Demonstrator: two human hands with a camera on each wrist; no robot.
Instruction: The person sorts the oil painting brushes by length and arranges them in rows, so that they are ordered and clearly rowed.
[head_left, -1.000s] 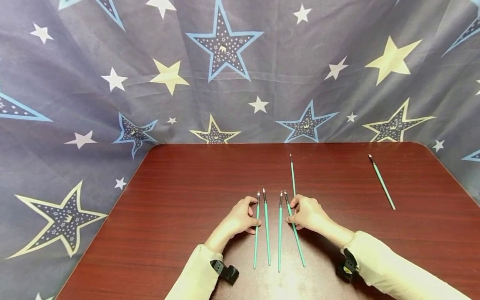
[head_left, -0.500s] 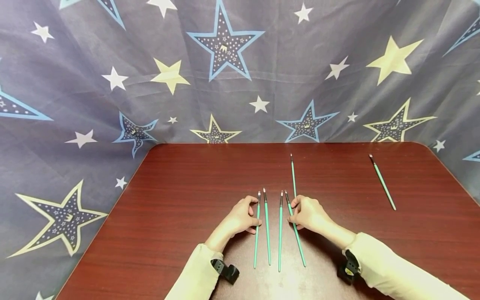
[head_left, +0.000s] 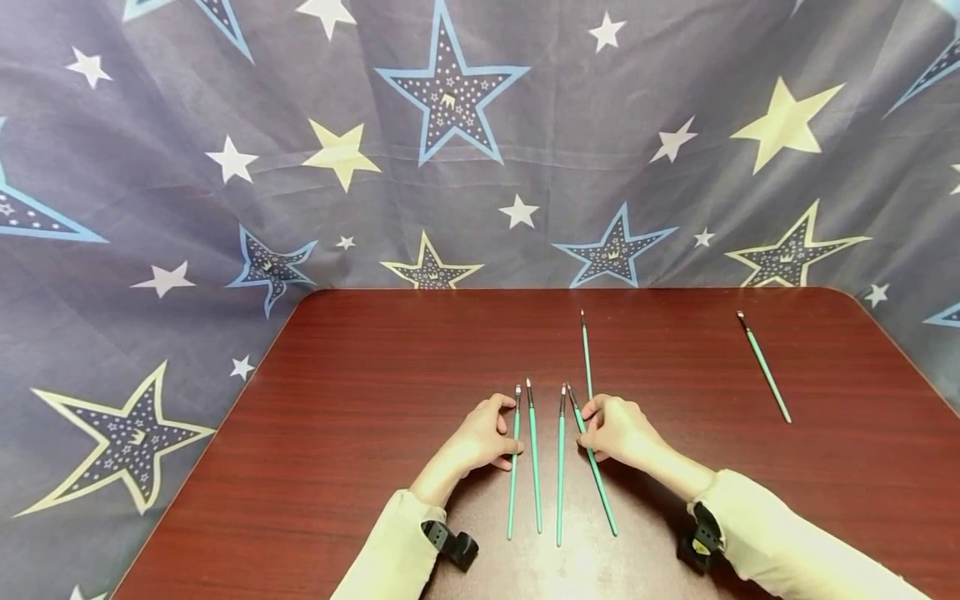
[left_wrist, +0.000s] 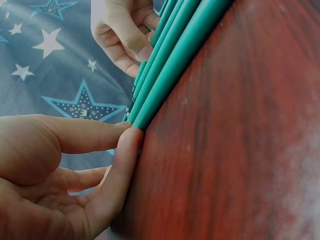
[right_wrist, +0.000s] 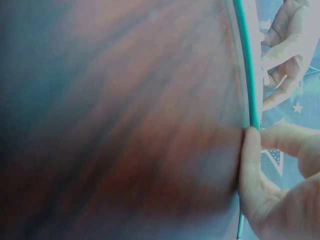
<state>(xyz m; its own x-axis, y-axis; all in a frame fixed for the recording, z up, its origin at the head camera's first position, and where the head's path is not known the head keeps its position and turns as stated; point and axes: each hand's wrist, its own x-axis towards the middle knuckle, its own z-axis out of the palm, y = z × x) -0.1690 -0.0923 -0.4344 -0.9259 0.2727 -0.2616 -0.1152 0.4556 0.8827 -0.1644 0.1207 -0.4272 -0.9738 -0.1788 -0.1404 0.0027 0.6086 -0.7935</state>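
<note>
In the head view, several paintbrushes with turquoise handles lie side by side on the table, bristles away from me. My left hand [head_left: 480,433] pinches the leftmost paintbrush [head_left: 512,496] between thumb and fingers; the left wrist view shows the fingertips at its handle [left_wrist: 172,65]. Beside it are a second paintbrush [head_left: 535,467] and a third paintbrush [head_left: 560,475], touched by neither hand. My right hand [head_left: 621,429] pinches the fourth paintbrush [head_left: 602,492], which slants with its bristle end close to the third one's. The right wrist view shows thumb and finger on its handle [right_wrist: 247,65].
Beyond my right hand lies a thin paintbrush [head_left: 587,354], its near end hidden by the fingers. Another paintbrush [head_left: 765,367] rests at the far right of the dark red wooden table [head_left: 360,367]. A grey star-patterned cloth [head_left: 480,192] hangs behind.
The paintbrush in my right hand has turned slightly: its bristle end has shifted left and its near end right. My left hand and the other paintbrushes stay put.
</note>
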